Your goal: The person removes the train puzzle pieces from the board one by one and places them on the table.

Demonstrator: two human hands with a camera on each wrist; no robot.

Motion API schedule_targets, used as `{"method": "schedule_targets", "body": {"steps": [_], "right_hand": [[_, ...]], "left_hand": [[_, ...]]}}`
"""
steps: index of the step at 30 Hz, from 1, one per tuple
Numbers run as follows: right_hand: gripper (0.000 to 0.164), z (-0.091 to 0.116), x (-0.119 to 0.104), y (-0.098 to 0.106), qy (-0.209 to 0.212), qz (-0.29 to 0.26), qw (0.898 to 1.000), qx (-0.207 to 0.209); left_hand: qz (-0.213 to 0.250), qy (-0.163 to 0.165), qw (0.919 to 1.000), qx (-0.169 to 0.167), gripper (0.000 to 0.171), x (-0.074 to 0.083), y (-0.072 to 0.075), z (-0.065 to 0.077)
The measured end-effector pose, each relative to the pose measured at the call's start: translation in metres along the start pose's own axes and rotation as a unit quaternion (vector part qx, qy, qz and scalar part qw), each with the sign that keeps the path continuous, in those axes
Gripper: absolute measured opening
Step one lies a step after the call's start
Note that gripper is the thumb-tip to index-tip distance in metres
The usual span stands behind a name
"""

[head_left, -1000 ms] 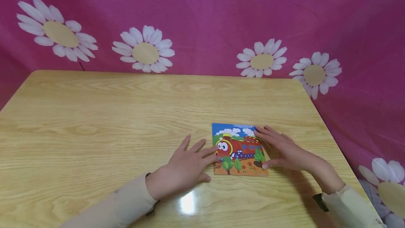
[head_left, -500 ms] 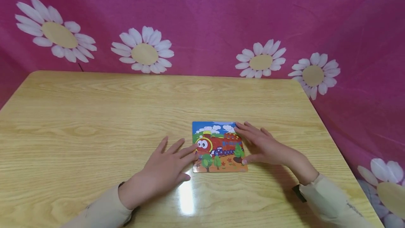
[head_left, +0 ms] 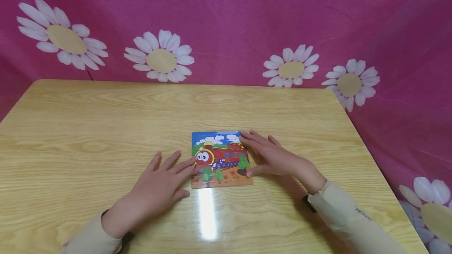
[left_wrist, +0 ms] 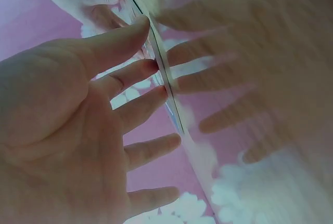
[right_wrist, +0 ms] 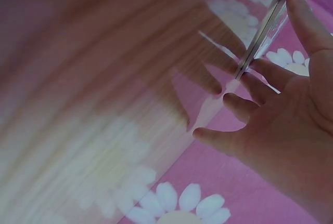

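Note:
A flat square picture board (head_left: 226, 154) with a red cartoon train lies face up on the wooden table. My left hand (head_left: 152, 191) is at its left side, fingers spread and fairly straight, with fingertips touching the left edge. From the other side, my right hand (head_left: 277, 158) touches the right edge, its fingertips near the top corner and its thumb lower down. In the left wrist view the board's thin edge (left_wrist: 165, 81) meets the fingertips. The right wrist view shows the board (right_wrist: 268, 24) edge-on beside the thumb and fingers.
The glossy wood-grain table (head_left: 106, 128) reflects a bright light in front of the board. Behind it and to its right hangs a pink cloth (head_left: 226, 22) printed with large white daisies. Beige sleeves cover both forearms.
The picture board has slid left across the table, with a slight shift away from me. Both hands have travelled with it, keeping their places at its two sides.

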State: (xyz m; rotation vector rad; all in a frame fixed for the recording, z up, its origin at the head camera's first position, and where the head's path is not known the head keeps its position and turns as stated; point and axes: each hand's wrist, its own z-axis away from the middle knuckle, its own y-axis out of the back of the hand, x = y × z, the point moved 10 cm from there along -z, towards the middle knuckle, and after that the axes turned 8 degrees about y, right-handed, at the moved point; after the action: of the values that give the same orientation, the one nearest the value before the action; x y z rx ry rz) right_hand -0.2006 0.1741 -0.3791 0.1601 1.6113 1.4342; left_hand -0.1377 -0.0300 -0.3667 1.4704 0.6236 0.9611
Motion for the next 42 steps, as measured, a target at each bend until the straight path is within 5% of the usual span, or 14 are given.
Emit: {"method": "schedule_targets", "body": {"steps": [16, 42], "right_hand": [[0.092, -0.041, -0.023, -0.011, 0.006, 0.032, 0.999, -0.026], [0.097, -0.093, -0.039, -0.025, -0.008, 0.088, 0.994, -0.06]], "left_hand": [[-0.003, 0.044, 0.9987, 0.023, 0.052, -0.039, 0.007, 0.015], [0.027, 0.118, 0.9926, -0.009, 0.071, -0.088, 0.006, 0.023]]}}
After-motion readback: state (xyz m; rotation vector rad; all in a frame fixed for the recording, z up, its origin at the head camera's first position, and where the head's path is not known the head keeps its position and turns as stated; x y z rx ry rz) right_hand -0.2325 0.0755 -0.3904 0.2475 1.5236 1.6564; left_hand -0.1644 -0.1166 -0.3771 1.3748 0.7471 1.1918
